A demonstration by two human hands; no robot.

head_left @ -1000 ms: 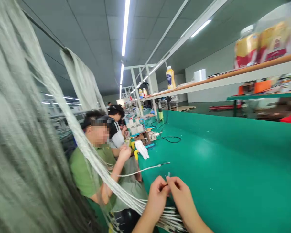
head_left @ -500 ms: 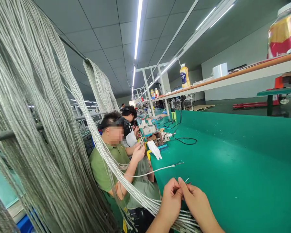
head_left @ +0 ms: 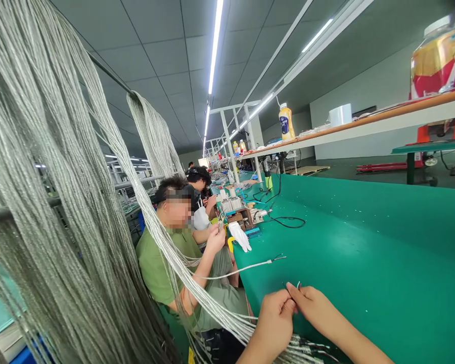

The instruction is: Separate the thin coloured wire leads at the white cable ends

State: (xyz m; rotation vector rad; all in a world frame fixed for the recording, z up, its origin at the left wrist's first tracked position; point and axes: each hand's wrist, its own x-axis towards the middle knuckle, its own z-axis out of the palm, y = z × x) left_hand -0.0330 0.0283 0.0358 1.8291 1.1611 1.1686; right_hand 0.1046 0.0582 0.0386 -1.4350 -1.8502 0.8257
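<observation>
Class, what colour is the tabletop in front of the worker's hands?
The tabletop is green; it shows best in the head view, the only one.

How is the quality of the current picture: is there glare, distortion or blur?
Head view: pale glare on the table, ceiling light burnt white; head view: jar near right edge looks tilted and stretched; head view: left hand and right hand fairly sharp, wire at their fingertips too small to make out.

Nothing legible. Yellow bottle point(head_left: 287, 122): white lettering on dark blue label point(head_left: 285, 125), too small to read. Right of yellow bottle, big jar point(head_left: 438, 63): red-and-gold label point(head_left: 426, 76), wording unclear. Beyond yellow bottle, small bottles point(head_left: 242, 147): markings unreadable.
</observation>
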